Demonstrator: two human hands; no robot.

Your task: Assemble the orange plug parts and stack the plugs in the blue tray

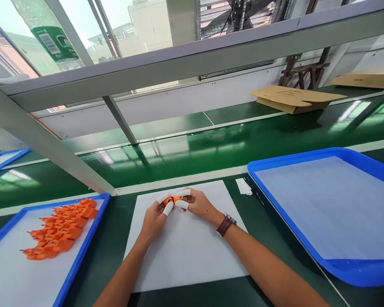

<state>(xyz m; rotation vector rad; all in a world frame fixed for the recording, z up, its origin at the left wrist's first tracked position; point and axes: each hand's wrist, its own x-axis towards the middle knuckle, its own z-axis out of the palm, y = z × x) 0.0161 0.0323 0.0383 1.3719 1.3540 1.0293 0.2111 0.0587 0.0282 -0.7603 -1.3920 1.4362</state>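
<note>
My left hand (154, 217) and my right hand (199, 204) meet over the far part of a white sheet (185, 251) on the green bench. Both pinch one small orange plastic part (172, 199) between thumbs and forefingers. White finger cots cover those fingertips. A brown-strapped watch (225, 224) sits on my right wrist. At the left, a blue tray (80, 251) lined with white paper holds several more orange parts (59, 232) laid in rows.
A larger blue tray (355, 273) lined with white paper lies at the right. A small white scrap (243, 186) lies beside it. Beyond runs a green conveyor belt (211, 149), with flat cardboard (291, 99) behind it and grey frame bars overhead.
</note>
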